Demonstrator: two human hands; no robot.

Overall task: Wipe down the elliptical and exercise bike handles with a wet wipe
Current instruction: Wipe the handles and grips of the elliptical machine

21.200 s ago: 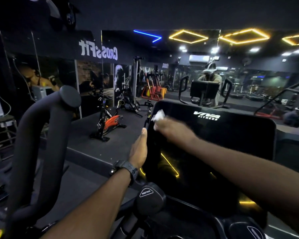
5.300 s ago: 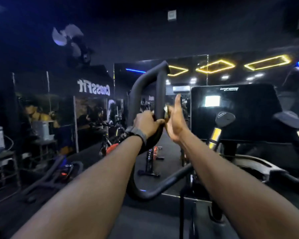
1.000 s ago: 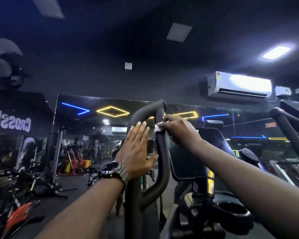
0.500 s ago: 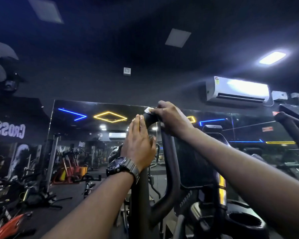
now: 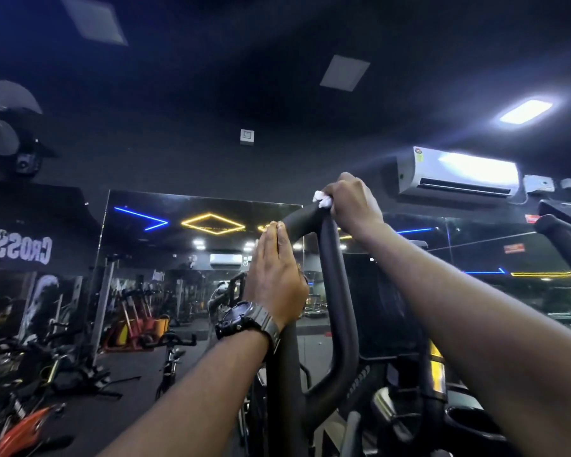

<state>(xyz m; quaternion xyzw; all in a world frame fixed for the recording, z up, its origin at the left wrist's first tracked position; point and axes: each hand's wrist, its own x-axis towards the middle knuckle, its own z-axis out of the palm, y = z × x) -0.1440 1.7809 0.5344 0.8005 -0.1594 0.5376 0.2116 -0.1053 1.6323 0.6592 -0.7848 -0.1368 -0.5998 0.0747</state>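
The elliptical's black looped handle (image 5: pixel 338 291) rises in the middle of the view. My right hand (image 5: pixel 351 202) is clenched over the top bend of the loop, pressing a crumpled white wet wipe (image 5: pixel 322 197) against it; only a small tuft of the wipe shows by my knuckles. My left hand (image 5: pixel 274 278), with a dark wristwatch, lies flat with its fingers together against the left bar of the handle, just below the bend. It holds nothing.
The elliptical's dark console (image 5: pixel 386 301) stands right behind the handle, and a second black handle (image 5: pixel 564 239) rises at the far right. Spin bikes (image 5: pixel 168 354) and red equipment stand on the floor at left, before a mirrored wall. An air conditioner (image 5: pixel 459 174) hangs upper right.
My right hand and the wipe have slid up the handle loop to its top bend. My left hand stays flat on the left bar. The view has tilted slightly up.
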